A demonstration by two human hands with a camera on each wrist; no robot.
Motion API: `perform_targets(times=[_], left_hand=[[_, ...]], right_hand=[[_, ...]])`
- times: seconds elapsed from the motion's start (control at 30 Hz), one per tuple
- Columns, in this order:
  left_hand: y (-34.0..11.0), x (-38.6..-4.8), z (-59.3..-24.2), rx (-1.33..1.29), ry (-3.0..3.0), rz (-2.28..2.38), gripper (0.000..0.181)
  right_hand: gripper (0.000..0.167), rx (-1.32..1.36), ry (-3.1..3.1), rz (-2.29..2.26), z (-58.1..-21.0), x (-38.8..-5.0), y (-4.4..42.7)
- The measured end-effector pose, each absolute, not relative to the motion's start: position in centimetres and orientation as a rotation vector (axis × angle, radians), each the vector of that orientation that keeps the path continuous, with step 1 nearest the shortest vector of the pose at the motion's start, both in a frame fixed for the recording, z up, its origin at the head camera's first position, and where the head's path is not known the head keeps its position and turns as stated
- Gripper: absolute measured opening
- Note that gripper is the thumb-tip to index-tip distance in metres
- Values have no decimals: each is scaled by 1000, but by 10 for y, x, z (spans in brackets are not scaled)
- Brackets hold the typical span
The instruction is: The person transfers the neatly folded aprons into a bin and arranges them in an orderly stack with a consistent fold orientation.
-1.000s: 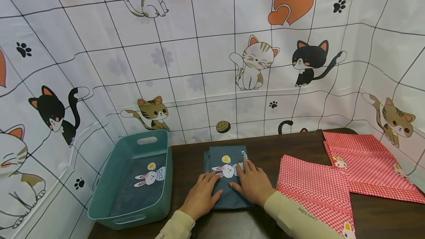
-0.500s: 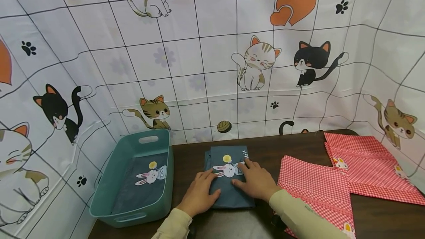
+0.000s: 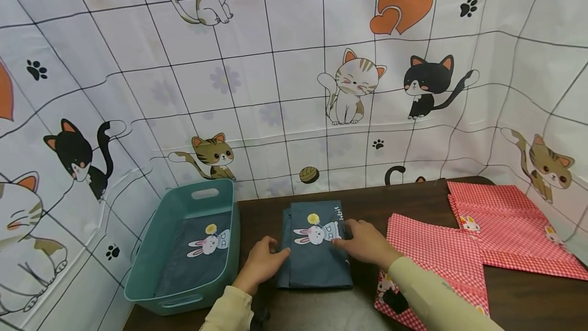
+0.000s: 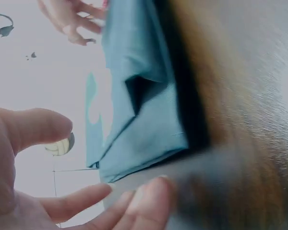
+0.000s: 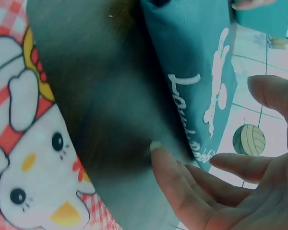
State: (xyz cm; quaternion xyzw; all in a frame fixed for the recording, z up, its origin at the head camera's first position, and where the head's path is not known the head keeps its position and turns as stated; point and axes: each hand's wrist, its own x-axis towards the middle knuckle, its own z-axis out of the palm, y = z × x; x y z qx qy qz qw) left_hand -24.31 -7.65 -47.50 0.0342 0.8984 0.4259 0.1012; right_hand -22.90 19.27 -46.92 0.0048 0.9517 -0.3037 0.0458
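Note:
A folded dark blue-green cloth with a printed rabbit and white lettering lies on the table between my hands. My left hand is just left of it, thumb and fingers apart; the left wrist view shows the cloth's folded layers beyond the fingertips, with nothing in the grasp. At the right edge is my right hand, its thumb towards the print. In the right wrist view its relaxed fingers lie alongside the cloth's lettered edge, without gripping it; contact is hard to tell.
To the left stands a teal plastic basket holding a similar rabbit-print cloth. Two red-and-white checked cloths, a nearer one and a farther one, overlap on the right. A cat-patterned sheet rises behind the dark table.
Both hands lay flat on the folded cloth; they have since drawn apart to its left and right sides. The cloth itself has hardly moved.

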Motion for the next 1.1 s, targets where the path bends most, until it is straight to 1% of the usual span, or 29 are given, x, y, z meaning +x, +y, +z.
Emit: perform_targets(times=[0.13, 0.3, 0.47, 0.77, 1.1], left_hand=[[-82, -243, -471, 20, 2555, 1300, 53], [-81, -243, -474, 13, 2586, 1275, 53], [-76, -243, -476, 26, 2674, 1201, 53], [-71, -245, -472, -53, 2544, 1257, 57], [-72, -250, -477, -66, 2482, 1280, 56]], right_hand=[[77, 64, 2864, -954, -463, -229, 196], [78, 108, 2811, -999, -460, -228, 198], [78, 178, 2704, -1141, -462, -228, 197], [74, 263, 2536, -1350, -470, -229, 189], [76, 288, 2524, -1339, -476, -230, 184]])
